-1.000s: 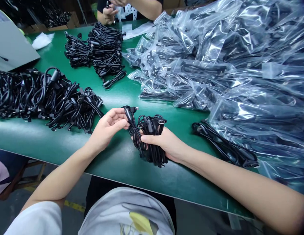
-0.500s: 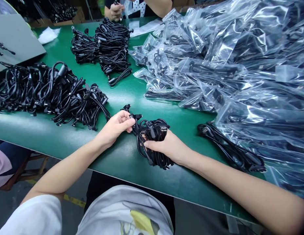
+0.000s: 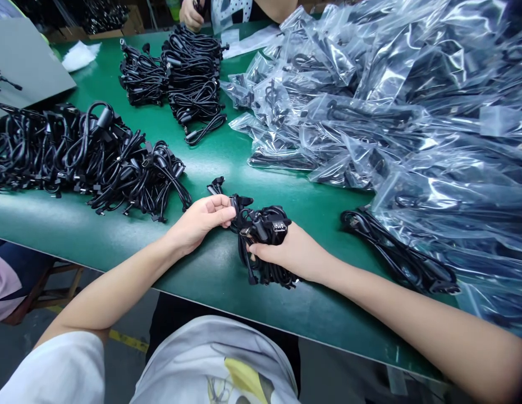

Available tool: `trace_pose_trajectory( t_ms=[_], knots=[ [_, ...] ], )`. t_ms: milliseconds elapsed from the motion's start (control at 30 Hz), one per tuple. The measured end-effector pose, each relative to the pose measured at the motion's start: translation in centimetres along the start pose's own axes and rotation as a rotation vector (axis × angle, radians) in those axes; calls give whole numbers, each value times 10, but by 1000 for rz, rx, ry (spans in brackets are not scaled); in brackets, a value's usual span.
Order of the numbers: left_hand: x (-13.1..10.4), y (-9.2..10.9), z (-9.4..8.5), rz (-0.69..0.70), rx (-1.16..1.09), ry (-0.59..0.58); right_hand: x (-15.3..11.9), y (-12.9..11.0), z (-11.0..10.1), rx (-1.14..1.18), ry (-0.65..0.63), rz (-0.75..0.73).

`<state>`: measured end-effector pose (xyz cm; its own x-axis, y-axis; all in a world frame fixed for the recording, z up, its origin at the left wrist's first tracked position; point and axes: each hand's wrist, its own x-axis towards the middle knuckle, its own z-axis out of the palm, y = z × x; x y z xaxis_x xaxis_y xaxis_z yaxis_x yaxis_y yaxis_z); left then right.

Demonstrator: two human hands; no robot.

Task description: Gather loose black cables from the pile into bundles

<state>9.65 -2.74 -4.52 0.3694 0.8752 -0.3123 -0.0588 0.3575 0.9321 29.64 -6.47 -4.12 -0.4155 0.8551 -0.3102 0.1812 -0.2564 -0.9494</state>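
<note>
Wrapped round a thick bunch of coiled black USB cables (image 3: pixel 267 221) is my right hand (image 3: pixel 292 249), thumb across the front. Metal plug ends stick out of the bunch at several points. My left hand (image 3: pixel 213 219) pinches a black cable (image 3: pixel 242 202) by its end, touching the bunch's left side. Just behind the left fingers, a black connector (image 3: pixel 216 184) shows above the table; what it belongs to is partly hidden. Left of my hands lies a long row of coiled black cables (image 3: pixel 76 151).
Clear plastic bags with black cables (image 3: pixel 370 112) are heaped over the right side of the green table (image 3: pixel 210 163). A loose cable bundle (image 3: pixel 398 252) lies before them. More stacked cables (image 3: pixel 191 73) stand further back. Across the table is another person's hand (image 3: pixel 191 15). A grey box (image 3: pixel 29 62) is at left.
My left hand has shifted slightly right, bringing the pinched cable closer against the bunch. My right hand keeps its hold in nearly the same place. The other person's hand has moved a little.
</note>
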Motion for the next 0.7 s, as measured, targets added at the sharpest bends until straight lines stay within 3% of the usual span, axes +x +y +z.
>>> trace_pose_trajectory(
  t_ms=[167, 433, 700],
  knots=[
    [-1, 1, -3, 26, 11, -15, -4, -2, 1, 33, -38, -38],
    [-5, -3, 11, 92, -106, 93, 0, 2, -2, 214, -76, 22],
    [-6, -3, 7, 107, -155, 2, 4, 9, -2, 356, -64, 13]
  ],
)
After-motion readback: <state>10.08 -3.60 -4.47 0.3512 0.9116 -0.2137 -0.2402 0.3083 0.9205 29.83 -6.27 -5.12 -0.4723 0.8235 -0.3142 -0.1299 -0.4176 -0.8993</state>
